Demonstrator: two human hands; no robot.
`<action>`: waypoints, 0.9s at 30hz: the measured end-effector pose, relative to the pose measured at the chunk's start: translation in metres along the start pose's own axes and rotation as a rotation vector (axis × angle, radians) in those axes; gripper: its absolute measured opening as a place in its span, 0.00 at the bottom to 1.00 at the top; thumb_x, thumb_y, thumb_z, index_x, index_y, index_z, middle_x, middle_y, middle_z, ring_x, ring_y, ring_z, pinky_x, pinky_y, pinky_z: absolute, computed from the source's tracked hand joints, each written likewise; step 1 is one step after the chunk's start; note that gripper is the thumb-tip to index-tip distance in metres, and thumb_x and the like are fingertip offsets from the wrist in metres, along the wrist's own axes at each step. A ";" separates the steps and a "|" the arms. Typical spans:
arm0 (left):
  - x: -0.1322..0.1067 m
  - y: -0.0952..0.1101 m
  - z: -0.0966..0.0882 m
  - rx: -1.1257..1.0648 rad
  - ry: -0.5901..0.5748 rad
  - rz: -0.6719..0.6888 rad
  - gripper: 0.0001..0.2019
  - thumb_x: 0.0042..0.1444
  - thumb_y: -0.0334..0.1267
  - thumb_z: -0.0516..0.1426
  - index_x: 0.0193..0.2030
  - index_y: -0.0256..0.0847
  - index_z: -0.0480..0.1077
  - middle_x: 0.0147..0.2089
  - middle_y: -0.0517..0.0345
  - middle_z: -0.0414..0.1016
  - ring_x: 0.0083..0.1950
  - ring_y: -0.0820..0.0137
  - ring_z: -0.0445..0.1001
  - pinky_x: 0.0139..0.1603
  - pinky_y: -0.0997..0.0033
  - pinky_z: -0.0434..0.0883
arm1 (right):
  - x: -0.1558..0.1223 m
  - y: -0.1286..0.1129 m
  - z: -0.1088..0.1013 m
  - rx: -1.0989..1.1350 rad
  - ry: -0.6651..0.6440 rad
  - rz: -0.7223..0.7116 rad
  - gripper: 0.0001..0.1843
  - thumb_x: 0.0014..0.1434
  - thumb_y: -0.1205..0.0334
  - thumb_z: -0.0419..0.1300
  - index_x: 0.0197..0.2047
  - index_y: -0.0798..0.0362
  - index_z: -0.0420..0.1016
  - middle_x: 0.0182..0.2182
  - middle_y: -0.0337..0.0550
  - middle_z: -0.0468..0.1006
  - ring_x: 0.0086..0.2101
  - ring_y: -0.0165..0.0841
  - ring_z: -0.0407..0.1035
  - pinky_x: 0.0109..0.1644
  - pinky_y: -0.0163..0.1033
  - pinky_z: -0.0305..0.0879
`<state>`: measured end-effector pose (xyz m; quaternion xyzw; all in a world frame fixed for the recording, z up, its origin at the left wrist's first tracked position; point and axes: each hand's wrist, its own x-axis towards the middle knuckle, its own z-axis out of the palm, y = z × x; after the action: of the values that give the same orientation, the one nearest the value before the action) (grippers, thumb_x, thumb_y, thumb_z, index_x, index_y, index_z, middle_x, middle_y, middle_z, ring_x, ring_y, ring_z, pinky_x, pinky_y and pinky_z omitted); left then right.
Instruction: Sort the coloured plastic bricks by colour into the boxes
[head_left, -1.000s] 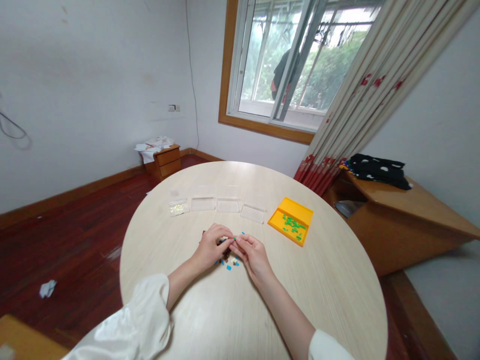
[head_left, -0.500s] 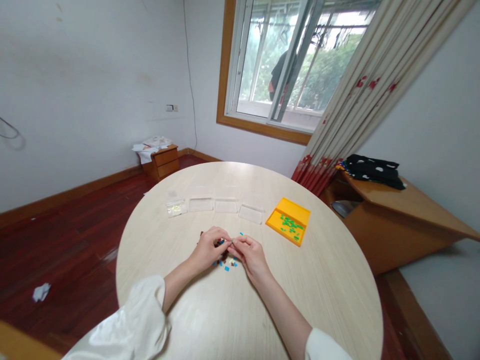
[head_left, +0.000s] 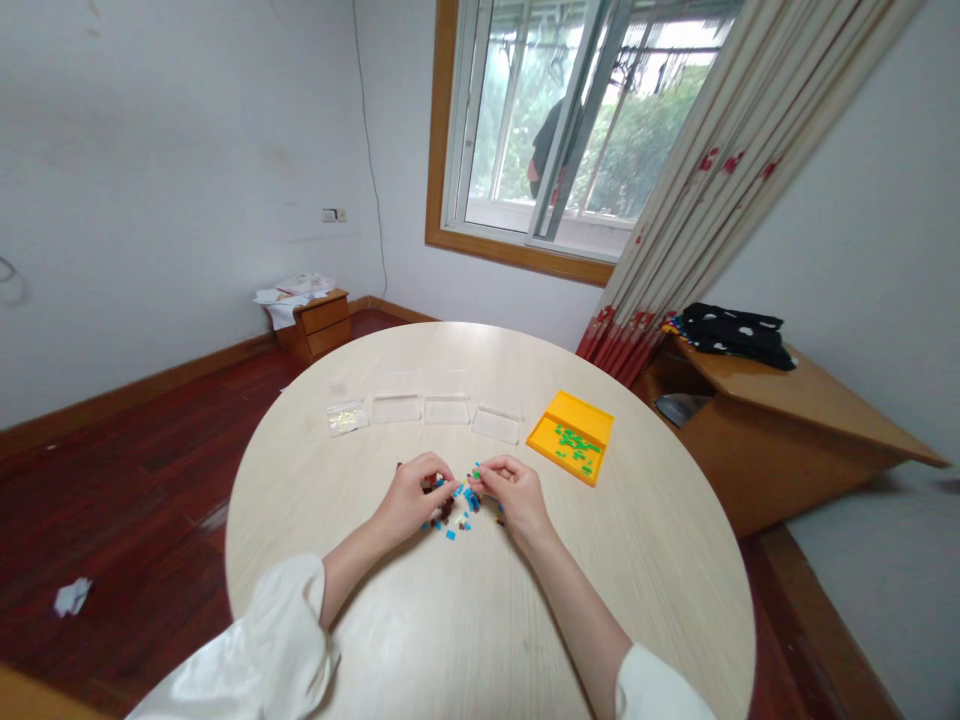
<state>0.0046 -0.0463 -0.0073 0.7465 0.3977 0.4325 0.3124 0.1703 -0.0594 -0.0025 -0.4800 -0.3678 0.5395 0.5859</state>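
A loose pile of small blue, dark brown and pale building bricks (head_left: 469,500) lies on the round table (head_left: 480,620). Over its left side my left hand (head_left: 411,494) curves, thumb and index tip close together; whatever may be between them is too small to make out. Just to the right, my right hand (head_left: 517,496) pinches a small green brick (head_left: 476,475) between thumb and forefinger above the pile. A gap separates the two hands. Farther right, an open yellow case (head_left: 581,410) holds several green bricks (head_left: 576,441).
Beyond the hands stand clear plastic trays (head_left: 447,411) in a row, with a clear box of pale yellowish pieces (head_left: 346,419) at their left end. A wooden cabinet (head_left: 787,440) with dark cloth on it stands to the right of the table.
My hands were touching at the fingertips; now they are apart, the right one shifted right with the green brick. More of the pile shows between them. The view has shifted slightly.
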 end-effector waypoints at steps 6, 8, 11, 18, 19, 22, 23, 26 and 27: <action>0.000 0.002 -0.003 0.025 0.053 -0.046 0.08 0.51 0.37 0.54 0.25 0.37 0.68 0.25 0.60 0.65 0.27 0.74 0.61 0.30 0.74 0.60 | 0.033 -0.029 -0.061 -0.124 0.371 -0.313 0.15 0.36 0.56 0.69 0.25 0.56 0.71 0.21 0.39 0.77 0.25 0.32 0.74 0.34 0.38 0.73; 0.000 0.000 -0.002 0.036 0.056 -0.072 0.08 0.51 0.37 0.55 0.24 0.38 0.68 0.25 0.60 0.66 0.26 0.74 0.61 0.30 0.74 0.61 | 0.043 -0.035 -0.086 -0.220 0.517 -0.404 0.15 0.38 0.56 0.67 0.25 0.56 0.70 0.22 0.40 0.76 0.25 0.33 0.74 0.33 0.39 0.72; 0.001 -0.004 0.000 0.064 0.031 -0.118 0.07 0.50 0.36 0.55 0.25 0.38 0.69 0.26 0.60 0.66 0.26 0.74 0.62 0.31 0.74 0.61 | 0.051 -0.035 -0.117 -0.399 0.657 -0.465 0.14 0.44 0.54 0.61 0.30 0.56 0.72 0.27 0.46 0.78 0.28 0.35 0.75 0.35 0.40 0.71; 0.000 -0.012 0.001 0.087 -0.013 -0.115 0.07 0.51 0.33 0.54 0.27 0.37 0.72 0.29 0.57 0.69 0.31 0.72 0.66 0.34 0.72 0.65 | 0.059 -0.020 -0.149 -0.830 0.698 -0.449 0.21 0.51 0.57 0.51 0.40 0.59 0.78 0.39 0.56 0.79 0.40 0.42 0.73 0.49 0.48 0.67; 0.000 -0.012 0.001 0.074 -0.038 -0.106 0.07 0.52 0.33 0.54 0.28 0.37 0.73 0.31 0.56 0.69 0.32 0.72 0.67 0.34 0.72 0.65 | 0.060 -0.019 -0.149 -0.866 0.678 -0.473 0.20 0.51 0.57 0.51 0.40 0.59 0.78 0.41 0.56 0.79 0.43 0.42 0.72 0.52 0.48 0.65; -0.003 -0.011 0.001 0.071 -0.147 -0.048 0.07 0.51 0.31 0.55 0.30 0.38 0.74 0.35 0.54 0.70 0.37 0.70 0.69 0.40 0.69 0.67 | 0.058 -0.016 -0.145 -0.912 0.597 -0.535 0.19 0.51 0.58 0.50 0.37 0.58 0.78 0.45 0.55 0.77 0.48 0.41 0.69 0.53 0.48 0.64; -0.004 -0.010 0.001 0.092 -0.185 -0.023 0.06 0.50 0.31 0.56 0.30 0.39 0.75 0.36 0.54 0.70 0.39 0.68 0.69 0.42 0.68 0.66 | 0.057 -0.016 -0.142 -0.923 0.565 -0.548 0.18 0.51 0.59 0.50 0.37 0.57 0.78 0.44 0.55 0.77 0.47 0.41 0.69 0.53 0.48 0.64; -0.006 -0.007 0.001 0.164 -0.281 0.033 0.06 0.49 0.29 0.57 0.31 0.41 0.76 0.38 0.54 0.70 0.43 0.66 0.68 0.47 0.64 0.64 | 0.049 -0.015 -0.126 -0.953 0.436 -0.577 0.16 0.51 0.60 0.50 0.34 0.56 0.78 0.39 0.53 0.78 0.42 0.40 0.71 0.47 0.48 0.67; -0.007 -0.007 0.001 0.181 -0.308 0.045 0.06 0.49 0.29 0.58 0.31 0.41 0.76 0.39 0.54 0.70 0.44 0.66 0.68 0.48 0.63 0.63 | 0.045 -0.015 -0.119 -0.965 0.379 -0.578 0.15 0.51 0.60 0.50 0.33 0.56 0.77 0.37 0.53 0.79 0.40 0.40 0.71 0.45 0.47 0.68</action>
<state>0.0009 -0.0493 -0.0157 0.8376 0.3658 0.2822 0.2915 0.2938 -0.0336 -0.0239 -0.6603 -0.5762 0.0347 0.4804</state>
